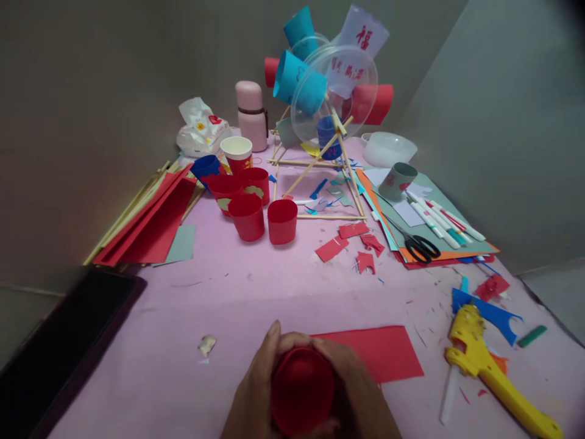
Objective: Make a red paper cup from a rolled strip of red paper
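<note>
At the front edge of the table, my left hand (256,390) and my right hand (361,390) are wrapped round a red paper cup (302,390) from both sides. The cup's round opening faces me, and its lower part is hidden by the hands. Partly behind my right hand lies a flat red paper strip (388,353). Farther off, a red paper cup (282,221) stands upright beside another red cup (247,216), with more cups grouped behind them.
A yellow hot glue gun (484,360) lies at right. Black-handled scissors (421,247) and several markers (445,219) rest on coloured paper sheets (466,244). A wooden-stick frame (315,164) carrying a wheel of cups stands at the back. A dark tablet-like device (68,341) lies left.
</note>
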Demonstrator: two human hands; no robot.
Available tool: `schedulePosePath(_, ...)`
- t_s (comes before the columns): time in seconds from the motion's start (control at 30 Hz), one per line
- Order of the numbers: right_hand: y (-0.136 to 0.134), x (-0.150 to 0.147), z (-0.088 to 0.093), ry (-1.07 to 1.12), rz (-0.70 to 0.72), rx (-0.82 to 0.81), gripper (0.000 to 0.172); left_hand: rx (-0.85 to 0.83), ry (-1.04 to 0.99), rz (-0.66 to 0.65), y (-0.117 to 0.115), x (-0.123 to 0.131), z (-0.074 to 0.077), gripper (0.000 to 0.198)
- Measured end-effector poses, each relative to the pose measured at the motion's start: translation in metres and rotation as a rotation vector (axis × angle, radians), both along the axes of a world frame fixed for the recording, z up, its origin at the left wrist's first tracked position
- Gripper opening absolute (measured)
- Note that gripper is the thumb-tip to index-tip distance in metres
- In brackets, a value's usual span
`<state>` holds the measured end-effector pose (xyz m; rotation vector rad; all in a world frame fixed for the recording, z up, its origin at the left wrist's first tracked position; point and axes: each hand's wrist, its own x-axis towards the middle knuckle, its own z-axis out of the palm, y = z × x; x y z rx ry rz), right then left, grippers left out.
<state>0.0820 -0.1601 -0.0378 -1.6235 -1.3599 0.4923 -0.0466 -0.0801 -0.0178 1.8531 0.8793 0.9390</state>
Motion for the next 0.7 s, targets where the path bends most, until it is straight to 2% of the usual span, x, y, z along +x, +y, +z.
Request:
schedulePosePath(0.13,0.0006,0.0001,-0.005,0.006,0.032,0.041,0.048,-0.031,-0.048,-0.019,0.0016,0.0046,0.0031,0.079)
schedulePosePath(0.33,0.0057,0.0015,-0.0015,0.122,0.075,0.022,0.05,-0.058,-0.077,-0.014,0.0011,0.0076,0.0023,0.08)
schedulePosePath(0.5,0.0034,0.0044,-0.0048,0.032,0.062,0.038,0.05,-0.062,-0.018,0.026,-0.0008,0.0064,0.0024,0.08)
schedulePosePath(0.7,0.0013,0.0079,-0.006,0.035,0.079,0.031,0.05,-0.062,0.012,0.045,-0.0027,0.0051,0.0002,0.079)
